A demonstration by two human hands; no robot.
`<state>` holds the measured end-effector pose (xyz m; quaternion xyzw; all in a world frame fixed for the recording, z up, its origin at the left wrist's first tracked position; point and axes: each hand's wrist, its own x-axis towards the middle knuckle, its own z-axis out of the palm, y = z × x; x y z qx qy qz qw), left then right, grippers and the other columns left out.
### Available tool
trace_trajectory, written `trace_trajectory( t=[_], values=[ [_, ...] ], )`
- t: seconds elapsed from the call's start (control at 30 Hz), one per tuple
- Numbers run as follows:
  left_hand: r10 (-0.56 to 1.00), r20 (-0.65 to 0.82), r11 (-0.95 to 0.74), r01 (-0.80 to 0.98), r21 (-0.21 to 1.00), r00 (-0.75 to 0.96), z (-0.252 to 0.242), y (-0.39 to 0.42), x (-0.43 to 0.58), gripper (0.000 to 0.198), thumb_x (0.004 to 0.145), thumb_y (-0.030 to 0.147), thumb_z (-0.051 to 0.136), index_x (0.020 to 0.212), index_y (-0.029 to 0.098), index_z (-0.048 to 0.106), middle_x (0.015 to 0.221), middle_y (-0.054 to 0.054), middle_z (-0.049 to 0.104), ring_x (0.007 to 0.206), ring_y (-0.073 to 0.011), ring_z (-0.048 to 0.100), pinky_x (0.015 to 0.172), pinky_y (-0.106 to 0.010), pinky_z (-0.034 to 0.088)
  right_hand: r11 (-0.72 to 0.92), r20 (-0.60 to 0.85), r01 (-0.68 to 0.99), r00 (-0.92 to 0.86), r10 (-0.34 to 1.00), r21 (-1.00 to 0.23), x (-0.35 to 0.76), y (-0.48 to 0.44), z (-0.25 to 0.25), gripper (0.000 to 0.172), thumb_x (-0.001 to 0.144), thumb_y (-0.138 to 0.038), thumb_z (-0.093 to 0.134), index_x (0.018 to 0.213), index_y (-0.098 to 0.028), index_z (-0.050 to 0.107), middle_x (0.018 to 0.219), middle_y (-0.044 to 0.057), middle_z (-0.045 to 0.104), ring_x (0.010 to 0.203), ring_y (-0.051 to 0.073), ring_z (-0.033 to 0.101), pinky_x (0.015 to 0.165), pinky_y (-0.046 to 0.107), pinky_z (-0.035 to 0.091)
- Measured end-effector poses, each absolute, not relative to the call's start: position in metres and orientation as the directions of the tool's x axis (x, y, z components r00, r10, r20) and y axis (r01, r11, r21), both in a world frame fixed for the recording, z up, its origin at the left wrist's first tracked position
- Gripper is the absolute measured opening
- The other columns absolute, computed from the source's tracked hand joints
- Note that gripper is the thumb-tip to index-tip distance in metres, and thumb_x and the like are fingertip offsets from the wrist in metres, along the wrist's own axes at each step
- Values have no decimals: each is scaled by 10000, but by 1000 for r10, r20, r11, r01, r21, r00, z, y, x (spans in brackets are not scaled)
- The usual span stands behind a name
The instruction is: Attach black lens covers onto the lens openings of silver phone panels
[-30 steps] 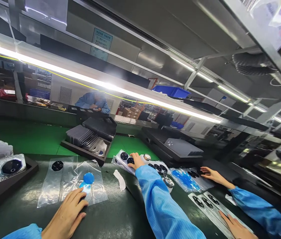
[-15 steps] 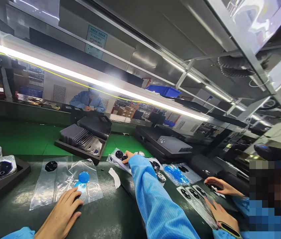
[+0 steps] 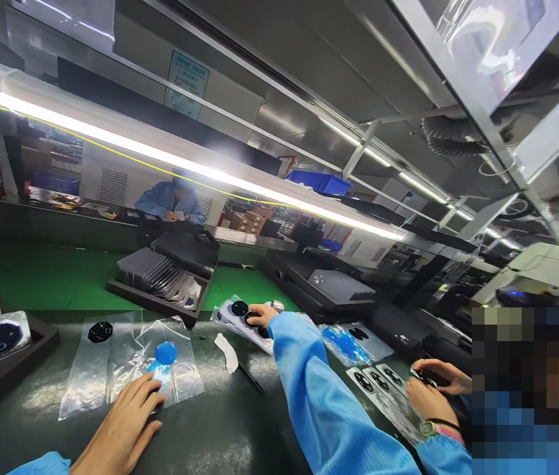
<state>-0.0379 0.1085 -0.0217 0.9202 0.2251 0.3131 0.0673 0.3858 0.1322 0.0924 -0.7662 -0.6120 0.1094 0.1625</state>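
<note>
My left hand (image 3: 124, 419) lies flat and open, palm down, its fingertips at the lower edge of a clear plastic film (image 3: 126, 373). On that film are a blue round patch (image 3: 165, 353) and a black lens cover (image 3: 100, 332) with small holes. My right hand (image 3: 263, 316) reaches forward to a stack of clear film strips (image 3: 227, 321) bearing black round lens covers (image 3: 239, 308). Its fingers are bent and closed on one of these covers, partly hiding it. The blue sleeve (image 3: 319, 389) covers part of the bench beyond.
A white paper strip (image 3: 226, 353) and a dark pen-like tool (image 3: 251, 379) lie between my hands. Behind is a black tray (image 3: 155, 300) of grey panels. At right, a co-worker's hands (image 3: 432, 396) hold a dark piece beside film strips (image 3: 379, 379).
My right hand has shifted slightly right, and the film stack under it has moved a little too. The co-worker's hands have come together. My left hand stays in place.
</note>
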Motion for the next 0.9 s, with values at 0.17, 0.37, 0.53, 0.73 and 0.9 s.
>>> trace_trajectory(
  t=[0.17, 0.37, 0.53, 0.73, 0.9],
  values=[
    [437, 594, -898, 357, 256, 675, -2, 106, -36, 424, 930, 277, 549, 1345, 262, 466, 1347, -61, 577, 1273, -257, 519, 1030, -412, 494, -47, 29, 834, 75, 997, -549, 355, 103, 105, 226, 943, -341, 584, 1051, -150, 640, 1037, 54, 669, 901, 176, 652, 811, 376, 547],
    [392, 781, -913, 307, 267, 486, 84, 98, -22, 198, 935, 210, 564, 1130, 243, 575, 1122, -31, 643, 1182, -233, 515, 1039, -422, 392, 184, 198, 654, -53, 979, -734, 265, 59, 96, 266, 926, -410, 542, 929, -210, 717, 908, 48, 714, 854, 197, 653, 736, 301, 527],
    [415, 831, -893, 338, 296, 369, 123, 84, -12, 105, 920, 231, 610, 1019, 243, 580, 1022, -23, 617, 1080, -233, 496, 1005, -427, 347, 285, 264, 502, -113, 958, -816, 203, 46, 83, 265, 917, -432, 549, 975, -253, 734, 883, 35, 701, 814, 197, 643, 649, 288, 529],
    [484, 800, -860, 363, 359, 355, 119, 83, -12, 68, 929, 235, 578, 996, 245, 586, 1003, -24, 632, 1038, -229, 530, 990, -425, 355, 294, 273, 382, -110, 956, -876, 179, 46, 86, 204, 884, -398, 612, 929, -257, 752, 823, 22, 706, 769, 187, 636, 619, 276, 512],
    [681, 587, -707, 182, 684, 438, 127, 100, -17, 150, 922, 294, 547, 1046, 239, 611, 856, 11, 651, 815, -161, 613, 757, -275, 490, 230, 222, 268, -61, 973, -936, 183, 49, 90, 147, 771, -380, 738, 788, -234, 728, 694, -7, 683, 625, 155, 614, 542, 254, 480]
  ],
)
